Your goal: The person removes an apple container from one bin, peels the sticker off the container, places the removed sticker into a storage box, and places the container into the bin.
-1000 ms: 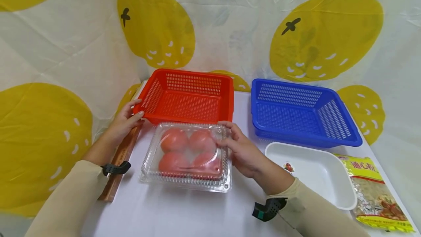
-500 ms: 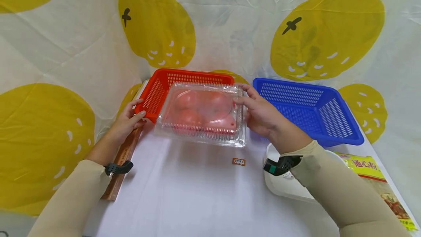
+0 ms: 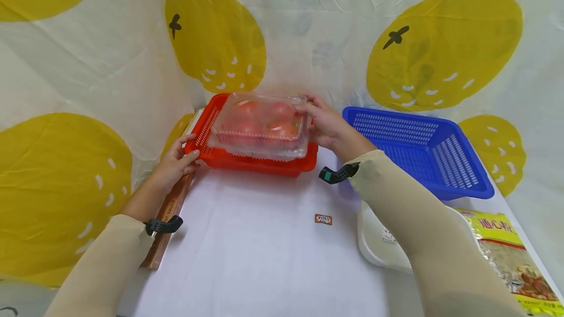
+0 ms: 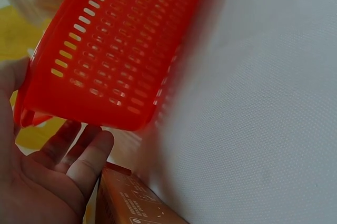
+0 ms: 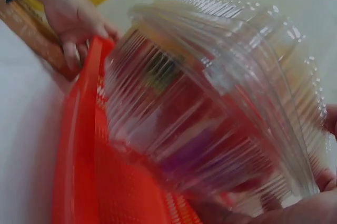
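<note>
My right hand (image 3: 323, 124) grips the right edge of a clear plastic clamshell box (image 3: 260, 136) of tomatoes (image 3: 246, 126). The box overlaps the red basket (image 3: 246, 163) in the head view, tilted with its near side lower. In the right wrist view the ribbed wall of the clamshell box (image 5: 184, 108) stands over the basket's opening. My left hand (image 3: 176, 160) holds the basket by its near left corner. The left wrist view shows the thumb at the rim of the red basket (image 4: 95, 103) and the other fingers beneath it.
A blue basket (image 3: 458, 190) stands at right, with a white tray (image 3: 374, 246) and a yellow-topped food packet (image 3: 506, 253) in front. A brown box (image 3: 165, 229) lies by my left forearm. A small orange-brown packet (image 3: 323, 219) lies on the white table (image 3: 255, 238).
My right hand has lifted the clamshell box off the table and carried it away from me, over the red basket, uncovering the small packet. My left hand stays at the basket's corner.
</note>
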`<act>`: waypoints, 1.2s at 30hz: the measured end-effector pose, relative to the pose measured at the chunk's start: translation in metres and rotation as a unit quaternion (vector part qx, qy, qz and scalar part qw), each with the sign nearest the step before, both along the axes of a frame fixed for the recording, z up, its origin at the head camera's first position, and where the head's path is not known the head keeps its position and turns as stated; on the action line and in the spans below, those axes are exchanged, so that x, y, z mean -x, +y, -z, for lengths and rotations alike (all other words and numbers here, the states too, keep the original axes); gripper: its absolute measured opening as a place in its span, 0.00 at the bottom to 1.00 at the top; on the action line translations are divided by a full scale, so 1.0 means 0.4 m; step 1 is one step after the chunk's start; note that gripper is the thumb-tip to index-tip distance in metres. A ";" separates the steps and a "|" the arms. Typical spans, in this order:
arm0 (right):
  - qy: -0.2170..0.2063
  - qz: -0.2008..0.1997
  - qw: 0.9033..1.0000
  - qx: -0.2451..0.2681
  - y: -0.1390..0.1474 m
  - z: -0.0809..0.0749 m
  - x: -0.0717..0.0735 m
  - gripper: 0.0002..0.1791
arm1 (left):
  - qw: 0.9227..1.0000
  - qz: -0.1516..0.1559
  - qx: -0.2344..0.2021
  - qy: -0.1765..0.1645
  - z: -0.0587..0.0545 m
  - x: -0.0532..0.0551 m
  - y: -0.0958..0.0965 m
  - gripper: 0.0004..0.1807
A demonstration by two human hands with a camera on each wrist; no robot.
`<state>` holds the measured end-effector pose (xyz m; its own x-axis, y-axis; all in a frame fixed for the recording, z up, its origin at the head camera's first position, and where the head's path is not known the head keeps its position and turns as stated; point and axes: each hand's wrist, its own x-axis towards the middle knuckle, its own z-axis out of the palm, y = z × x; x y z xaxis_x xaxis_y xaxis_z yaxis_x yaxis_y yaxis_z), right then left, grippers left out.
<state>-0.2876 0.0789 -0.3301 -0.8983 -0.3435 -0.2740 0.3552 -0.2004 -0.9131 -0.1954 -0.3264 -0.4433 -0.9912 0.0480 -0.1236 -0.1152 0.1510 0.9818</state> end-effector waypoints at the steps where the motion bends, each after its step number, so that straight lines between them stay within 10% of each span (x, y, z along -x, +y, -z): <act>1: -0.002 0.000 1.000 -0.001 -0.007 0.008 0.012 0.27 | 1.000 -0.001 0.000 -0.003 0.001 0.000 0.001 0.37; 15: -0.020 0.002 0.999 -0.026 -0.101 0.099 0.137 0.24 | 1.000 -0.007 0.016 -0.008 0.006 0.000 -0.004 0.36; 36: 0.022 -0.053 0.994 -0.096 -0.159 0.150 0.227 0.34 | 1.000 0.006 0.019 0.003 0.003 0.003 -0.009 0.38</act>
<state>-0.3785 0.0153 -0.3902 -0.8726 -0.3816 -0.3050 0.3242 0.0146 -0.9459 -0.1967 -0.3299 -0.4443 -0.9912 0.0547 -0.1203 -0.1079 0.1899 0.9759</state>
